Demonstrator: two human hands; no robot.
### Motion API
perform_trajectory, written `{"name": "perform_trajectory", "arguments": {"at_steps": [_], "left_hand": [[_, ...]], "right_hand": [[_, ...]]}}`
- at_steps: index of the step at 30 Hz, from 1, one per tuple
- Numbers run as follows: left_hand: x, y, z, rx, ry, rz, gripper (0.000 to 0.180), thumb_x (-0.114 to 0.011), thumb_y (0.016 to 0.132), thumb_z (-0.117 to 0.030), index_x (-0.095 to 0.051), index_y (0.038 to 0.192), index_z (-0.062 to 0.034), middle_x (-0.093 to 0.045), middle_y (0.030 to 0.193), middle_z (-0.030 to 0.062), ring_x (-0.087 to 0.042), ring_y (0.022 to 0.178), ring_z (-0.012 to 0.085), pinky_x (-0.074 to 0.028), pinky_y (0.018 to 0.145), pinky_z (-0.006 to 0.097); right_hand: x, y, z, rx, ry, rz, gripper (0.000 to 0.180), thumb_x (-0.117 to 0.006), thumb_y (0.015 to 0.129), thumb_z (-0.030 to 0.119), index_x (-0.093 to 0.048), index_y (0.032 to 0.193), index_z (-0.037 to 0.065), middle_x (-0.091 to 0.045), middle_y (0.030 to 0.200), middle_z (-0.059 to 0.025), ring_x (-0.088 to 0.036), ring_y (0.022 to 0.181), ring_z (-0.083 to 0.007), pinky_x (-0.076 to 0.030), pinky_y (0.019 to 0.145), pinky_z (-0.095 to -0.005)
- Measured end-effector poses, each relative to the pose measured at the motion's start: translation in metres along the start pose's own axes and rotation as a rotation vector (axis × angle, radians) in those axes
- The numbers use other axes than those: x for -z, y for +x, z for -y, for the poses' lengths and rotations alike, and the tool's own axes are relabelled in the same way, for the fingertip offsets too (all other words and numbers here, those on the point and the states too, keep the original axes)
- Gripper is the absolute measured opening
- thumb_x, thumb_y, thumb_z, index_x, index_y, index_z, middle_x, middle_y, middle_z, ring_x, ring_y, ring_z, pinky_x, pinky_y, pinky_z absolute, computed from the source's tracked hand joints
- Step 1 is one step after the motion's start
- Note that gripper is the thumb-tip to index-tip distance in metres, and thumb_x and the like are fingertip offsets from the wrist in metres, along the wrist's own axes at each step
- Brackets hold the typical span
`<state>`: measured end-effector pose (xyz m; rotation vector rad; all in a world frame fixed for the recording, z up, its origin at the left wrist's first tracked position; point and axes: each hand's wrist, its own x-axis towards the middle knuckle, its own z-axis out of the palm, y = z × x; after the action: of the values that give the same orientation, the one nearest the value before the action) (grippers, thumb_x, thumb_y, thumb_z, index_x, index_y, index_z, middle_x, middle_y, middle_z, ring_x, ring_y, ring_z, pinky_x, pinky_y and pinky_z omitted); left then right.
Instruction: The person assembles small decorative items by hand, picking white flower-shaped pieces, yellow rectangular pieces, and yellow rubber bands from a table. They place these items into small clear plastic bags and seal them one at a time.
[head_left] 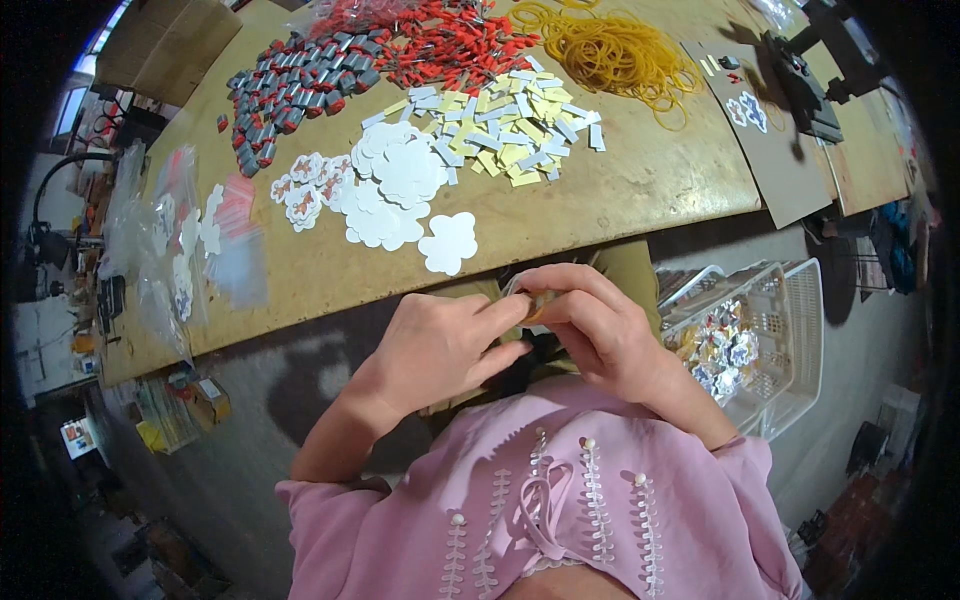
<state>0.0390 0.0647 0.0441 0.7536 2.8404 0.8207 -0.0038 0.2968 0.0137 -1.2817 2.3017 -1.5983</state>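
**Much apparently left to do**

The right hand pinches a small piece, mostly hidden, just off the bench. The left hand meets it, thumb apart; whether that grip holds it, I cannot tell. Cutouts in the white basket look finished; white cutouts, pale strips and yellow bands lie heaped, seemingly unused.

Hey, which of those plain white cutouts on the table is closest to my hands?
The single white cutout near the table edge, nearest your left hand. Its whole outline shows; the others overlap in the white heap.
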Motion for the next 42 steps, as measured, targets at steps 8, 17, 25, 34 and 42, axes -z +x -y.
{"name": "perform_trajectory", "arguments": {"at_steps": [8,17,25,34,42], "left_hand": [[0.006,0.001,0.003,0.077,-0.114,-0.003,0.03,-0.081,0.091,-0.034,-0.07,0.107,-0.0104,-0.07,0.074,0.0092,-0.072,0.067,0.0313,-0.057,0.061,0.043],[-0.016,0.001,0.006,0.021,-0.079,0.006,0.03,-0.083,0.09,-0.03,-0.069,0.104,-0.0081,-0.071,0.074,0.0094,-0.072,0.065,0.03,-0.055,0.059,0.041],[-0.036,-0.001,0.003,0.263,-0.607,-0.334,0.044,-0.09,0.086,-0.008,-0.072,0.126,-0.0015,-0.078,0.111,0.0118,-0.076,0.087,0.0159,-0.062,0.074,0.029],[-0.06,0.005,-0.003,0.198,-0.7,-0.485,0.013,-0.08,0.094,-0.002,-0.077,0.106,0.0023,-0.079,0.103,0.0128,-0.075,0.082,0.017,-0.06,0.07,0.029],[-0.063,0.009,-0.01,0.182,-0.641,-0.583,0.006,-0.076,0.096,0.001,-0.075,0.102,0.0022,-0.078,0.099,0.0126,-0.074,0.082,0.0208,-0.058,0.07,0.03]], "right_hand": [[-0.008,-0.005,-0.006,0.023,-0.037,0.003,0.024,-0.071,0.085,-0.007,-0.062,0.106,-0.002,-0.065,0.126,-0.0204,-0.068,0.112,-0.038,-0.059,0.091,-0.0406],[-0.007,-0.008,-0.01,0.0,-0.005,0.053,0.026,-0.07,0.084,-0.011,-0.063,0.106,0.0,-0.066,0.125,-0.0189,-0.068,0.113,-0.0377,-0.059,0.092,-0.0416],[0.008,-0.004,-0.014,-0.02,-0.018,-0.055,0.03,-0.072,0.083,-0.014,-0.066,0.108,0.001,-0.069,0.114,-0.0148,-0.07,0.106,-0.0352,-0.059,0.088,-0.0406],[0.013,-0.001,-0.005,-0.204,0.021,-0.08,0.021,-0.077,0.087,-0.006,-0.072,0.105,0.003,-0.067,0.117,-0.0149,-0.069,0.103,-0.0319,-0.057,0.087,-0.0384],[0.014,0.0,-0.007,-0.406,0.201,0.238,0.014,-0.072,0.096,-0.003,-0.074,0.11,0.0,-0.069,0.111,-0.0133,-0.068,0.103,-0.0268,-0.057,0.088,-0.0361]]}}
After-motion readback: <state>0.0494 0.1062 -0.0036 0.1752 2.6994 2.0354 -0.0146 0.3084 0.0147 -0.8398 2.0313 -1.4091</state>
